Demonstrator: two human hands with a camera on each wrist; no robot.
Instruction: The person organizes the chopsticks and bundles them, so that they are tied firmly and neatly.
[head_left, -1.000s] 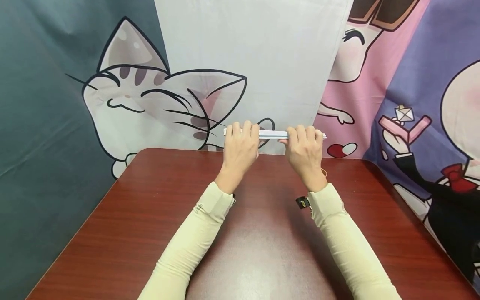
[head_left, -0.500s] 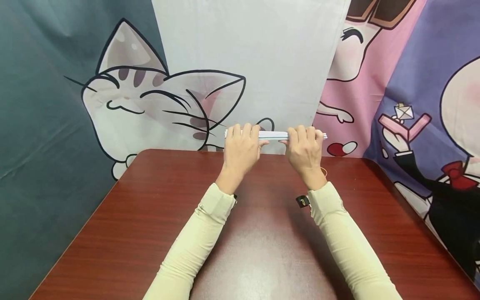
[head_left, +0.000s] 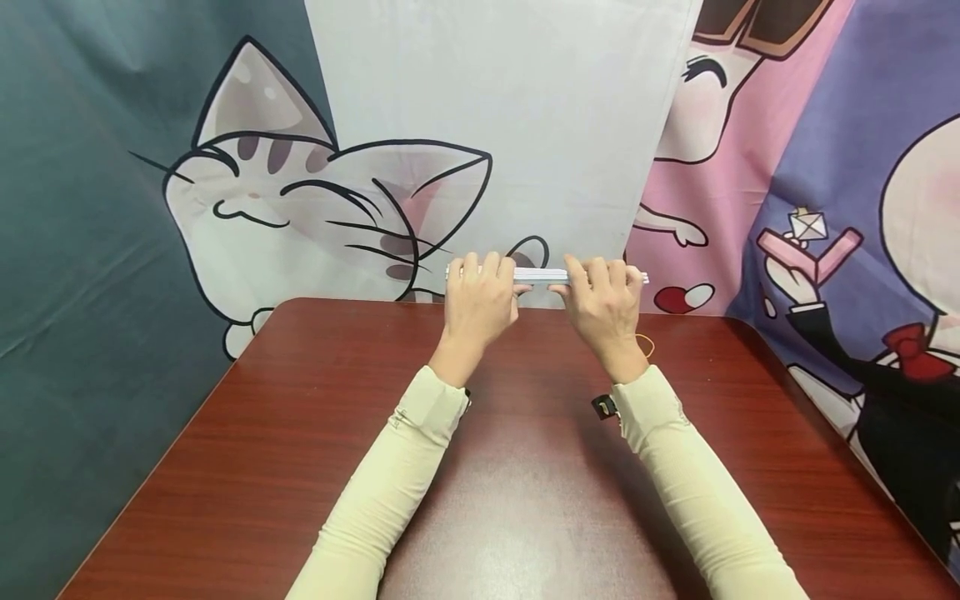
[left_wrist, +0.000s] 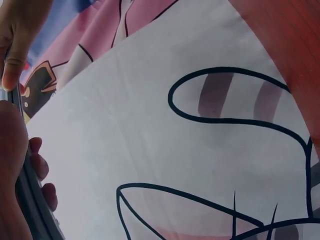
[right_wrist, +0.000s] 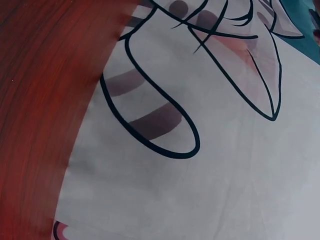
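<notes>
A long, narrow white thing (head_left: 541, 276) with layered edges is held level above the far side of the table; its kind cannot be told. My left hand (head_left: 480, 302) grips its left part, fingers over the top and thumb below. The right hand (head_left: 604, 307) holds the right part the same way, its thumb pointing inward. Short ends stick out past both hands. In the left wrist view the thing looks like a dark ridged bar (left_wrist: 36, 207), with left fingertips (left_wrist: 40, 166) curled round it. The right wrist view shows neither hand nor bar.
The reddish-brown table (head_left: 300, 433) lies under both forearms. Behind it hangs a printed curtain (head_left: 525, 100) with cartoon figures, close to the table's far edge.
Both hands have come down slightly with the white thing. My right hand has shifted a little left along it, and its forefinger sits higher. The left thumb now shows below the bar.
</notes>
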